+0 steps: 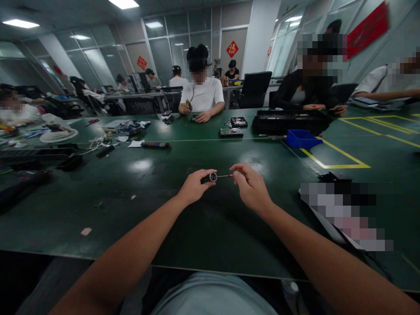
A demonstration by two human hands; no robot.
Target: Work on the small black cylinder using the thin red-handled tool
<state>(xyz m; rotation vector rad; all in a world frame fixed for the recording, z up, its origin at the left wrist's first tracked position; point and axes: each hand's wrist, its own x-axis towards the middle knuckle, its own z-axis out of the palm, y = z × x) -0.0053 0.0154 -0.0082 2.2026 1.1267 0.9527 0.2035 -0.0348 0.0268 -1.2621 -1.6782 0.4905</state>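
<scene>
My left hand is closed around a small black cylindrical part with a pale ring at its end, which faces me. In my right hand is a thin screwdriver, pinched at its red handle. Its metal shaft points left and reaches the side of the ringed end; whether the tip touches or enters it is too small to tell. Both hands are over the green table, close together in front of me.
Opposite me sits a person in a white shirt. Hard drives, a black tray and a blue bin stand beyond my hands. A dark rod-shaped device and a white fan lie left. A blurred flat item lies right.
</scene>
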